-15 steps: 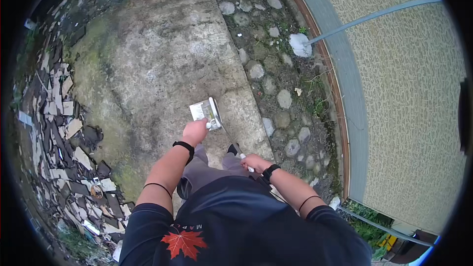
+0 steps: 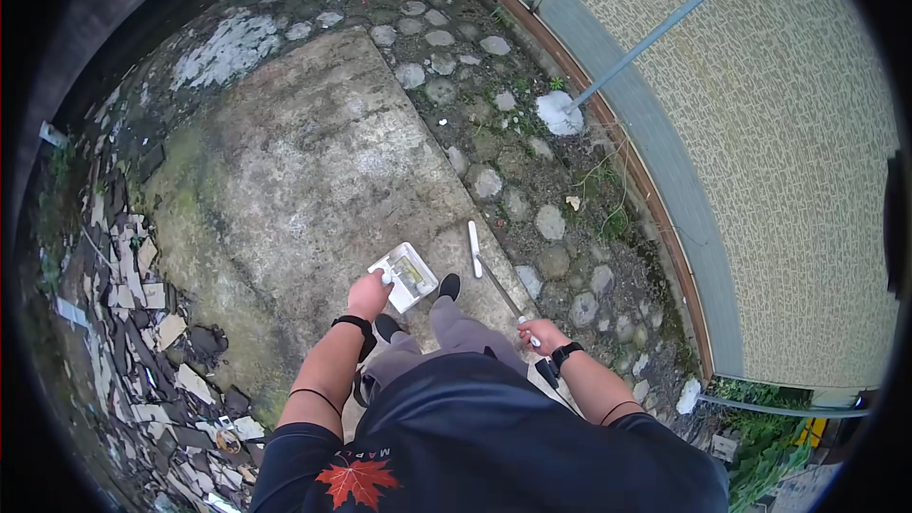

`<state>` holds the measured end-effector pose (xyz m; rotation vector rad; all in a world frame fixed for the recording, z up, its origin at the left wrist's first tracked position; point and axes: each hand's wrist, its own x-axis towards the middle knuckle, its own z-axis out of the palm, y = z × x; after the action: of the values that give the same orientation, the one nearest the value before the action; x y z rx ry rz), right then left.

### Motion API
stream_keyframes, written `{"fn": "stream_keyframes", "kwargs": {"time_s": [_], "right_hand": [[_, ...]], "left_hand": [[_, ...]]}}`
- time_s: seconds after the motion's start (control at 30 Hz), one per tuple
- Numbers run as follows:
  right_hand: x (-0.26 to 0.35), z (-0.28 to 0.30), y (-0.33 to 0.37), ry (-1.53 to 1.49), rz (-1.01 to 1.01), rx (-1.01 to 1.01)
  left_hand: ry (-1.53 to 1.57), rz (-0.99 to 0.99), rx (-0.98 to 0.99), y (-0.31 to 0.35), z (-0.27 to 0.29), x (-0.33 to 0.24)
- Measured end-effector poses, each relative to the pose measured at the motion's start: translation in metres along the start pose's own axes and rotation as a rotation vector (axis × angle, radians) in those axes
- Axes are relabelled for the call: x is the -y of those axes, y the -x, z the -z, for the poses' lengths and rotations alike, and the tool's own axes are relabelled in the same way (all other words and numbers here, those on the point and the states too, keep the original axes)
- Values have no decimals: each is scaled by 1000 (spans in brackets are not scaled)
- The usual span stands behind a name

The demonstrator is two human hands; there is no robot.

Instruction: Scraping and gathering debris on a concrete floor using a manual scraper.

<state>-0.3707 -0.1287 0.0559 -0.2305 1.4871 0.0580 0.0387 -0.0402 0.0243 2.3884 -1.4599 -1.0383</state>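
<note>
Holding a white tray (image 2: 422, 263) in the left hand (image 2: 368, 295) and a white-headed, grey-shafted tool (image 2: 500, 288) in the right hand (image 2: 544, 335), with fingers clamped on both, over stained concrete (image 2: 313, 190).

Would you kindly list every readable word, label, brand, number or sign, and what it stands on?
Dark navy T-shirt: small pale lettering above the red leaf print; I won't copy out its wording.
White rectangular tray in the left hand: no readable text.
Grey-shafted tool with a long white head in the right hand: no readable text.
Pale flat scraps: too small to tell.
</note>
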Motion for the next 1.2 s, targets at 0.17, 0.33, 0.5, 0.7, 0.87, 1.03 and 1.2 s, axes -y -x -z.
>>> {"fn": "stream_keyframes", "kwargs": {"time_s": [0.17,0.33,0.5,0.7,0.87,1.03,1.2], "right_hand": [[41,15,-32,101,167,-90],[91,32,-69,54,180,-139],[114,21,-125,557,330,-42],[140,-87,-114,833,286,-107],[157,-168,-76,1295,370,33],[185,-217,-61,798,265,77],[216,-211,-31,204,32,146]], "left_hand": [[-31,59,-13,-31,29,-23],[-19,123,-107,-72,42,-44],[-75,118,-176,-119,49,-49],[-99,175,-123,-178,71,-39],[-35,68,-175,-214,110,2],[-31,56,-127,-222,141,50],[16,79,-111,-211,153,77]]}}
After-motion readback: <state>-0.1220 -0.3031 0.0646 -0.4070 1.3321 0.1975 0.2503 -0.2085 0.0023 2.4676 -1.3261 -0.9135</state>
